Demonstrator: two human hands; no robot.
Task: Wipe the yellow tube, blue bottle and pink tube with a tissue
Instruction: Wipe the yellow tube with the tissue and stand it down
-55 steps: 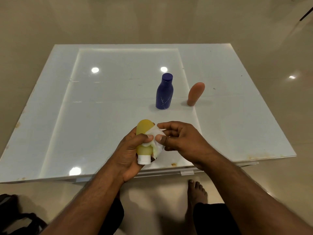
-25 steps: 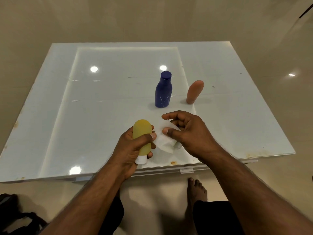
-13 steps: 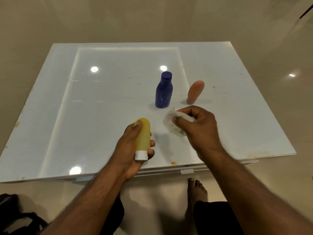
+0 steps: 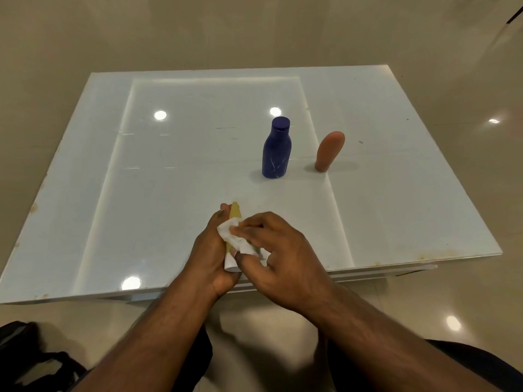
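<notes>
My left hand [image 4: 210, 256] grips the yellow tube [image 4: 235, 215] over the table's near edge, white cap pointing toward me. Most of the tube is hidden by my fingers. My right hand [image 4: 278, 250] holds a crumpled white tissue [image 4: 233, 236] and presses it against the tube's side. The blue bottle [image 4: 276, 149] stands upright near the middle of the white table [image 4: 169, 179]. To its right stands the pink tube [image 4: 328, 151], leaning slightly, apart from the bottle.
The table's front edge [image 4: 85, 297] runs just below my hands. A dark bag [image 4: 36, 355] lies on the beige floor at the lower left. My dark-clothed legs show under my forearms.
My right hand has come back from beside the blue bottle and now presses the tissue on the yellow tube. My left hand has turned the tube edge-on.
</notes>
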